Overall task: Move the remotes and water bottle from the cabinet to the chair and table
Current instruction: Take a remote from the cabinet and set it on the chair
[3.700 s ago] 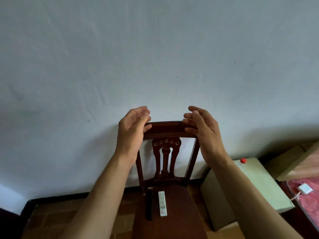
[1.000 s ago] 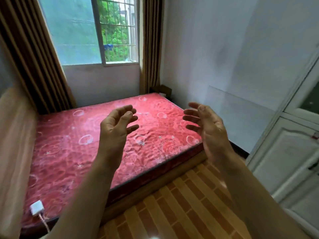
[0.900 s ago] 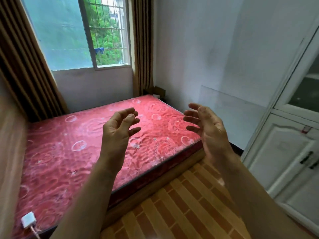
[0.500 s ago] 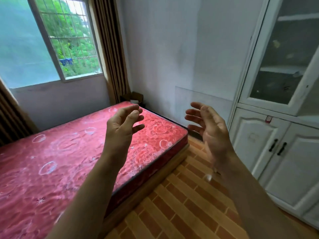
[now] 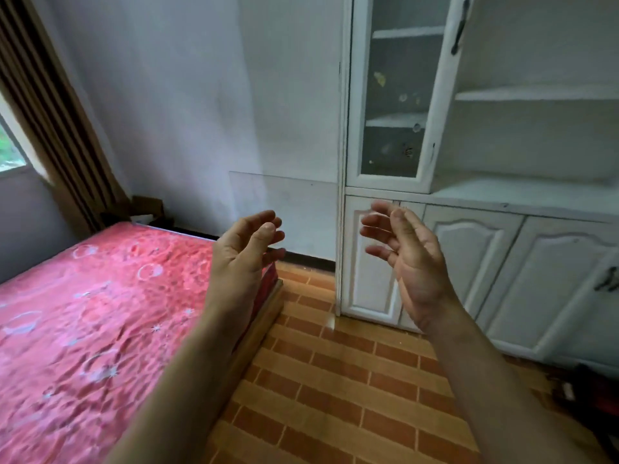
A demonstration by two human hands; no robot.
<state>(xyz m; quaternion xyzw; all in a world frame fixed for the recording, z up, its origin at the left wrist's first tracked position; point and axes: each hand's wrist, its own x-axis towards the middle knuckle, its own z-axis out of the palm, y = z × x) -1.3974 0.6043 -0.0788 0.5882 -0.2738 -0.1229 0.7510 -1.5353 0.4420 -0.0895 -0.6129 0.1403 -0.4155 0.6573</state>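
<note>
The white cabinet point(image 5: 475, 249) fills the right side of the view, with a glass door above, open shelves to its right and panelled doors below. My left hand point(image 5: 243, 254) and my right hand point(image 5: 407, 259) are raised in front of me, palms facing each other, fingers apart and holding nothing. Both are short of the cabinet, the right one in front of its lower left door. No remote, water bottle, chair or table shows in this view. The shelves that I can see look bare.
A bed with a red patterned mattress point(image 5: 87, 316) lies at the left, its corner close to my left hand. A clear sheet point(image 5: 284, 209) leans on the wall beside the cabinet. Brown curtains point(image 5: 50, 105) hang at far left. Brick-patterned floor point(image 5: 335, 390) lies between bed and cabinet.
My view has swung right, from the chair with two remotes on its seat, past the window and bed, to the cabinet. Both hands stayed raised, apart and holding nothing.
</note>
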